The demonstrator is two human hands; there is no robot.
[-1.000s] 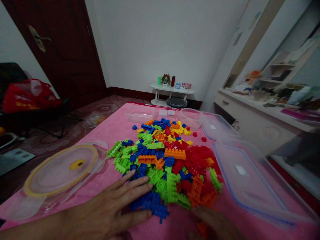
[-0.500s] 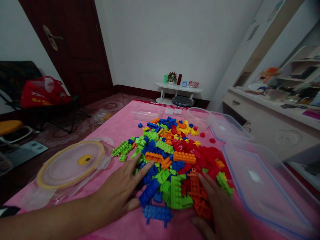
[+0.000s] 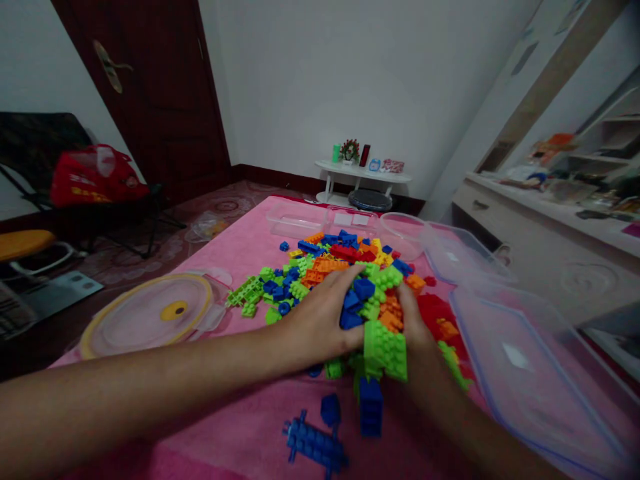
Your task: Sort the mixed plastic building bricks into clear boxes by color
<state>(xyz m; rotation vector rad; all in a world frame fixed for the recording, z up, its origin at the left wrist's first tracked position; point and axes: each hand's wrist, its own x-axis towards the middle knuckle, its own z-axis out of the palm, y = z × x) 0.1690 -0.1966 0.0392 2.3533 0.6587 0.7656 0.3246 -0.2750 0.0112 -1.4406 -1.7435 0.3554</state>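
Between my two hands a heap of toy building blocks (image 3: 377,300), green, blue and orange, is scooped up off the cloth. My left hand (image 3: 325,313) presses on its left side, thumb toward me. On the right side my right hand (image 3: 417,333) curves around it, most of its fingers hidden behind the blocks. A green block (image 3: 385,350) and a blue block (image 3: 370,407) hang at the near edge of the heap. Closer to me lies a blue studded block with pegs (image 3: 315,445). More mixed blocks (image 3: 277,287) spread out beyond my left hand.
A pink cloth (image 3: 220,230) covers the table. Clear plastic containers stand along its far edge, such as a rectangular box (image 3: 297,217), and a large blue-rimmed one (image 3: 520,373) is at the right. A round yellow-rimmed lid (image 3: 145,317) lies left. Red blocks (image 3: 435,310) lie right.
Both hands have moved inward and forward, closing on the blocks from either side and gathering them into a raised heap. The blue pegged block near me has turned.
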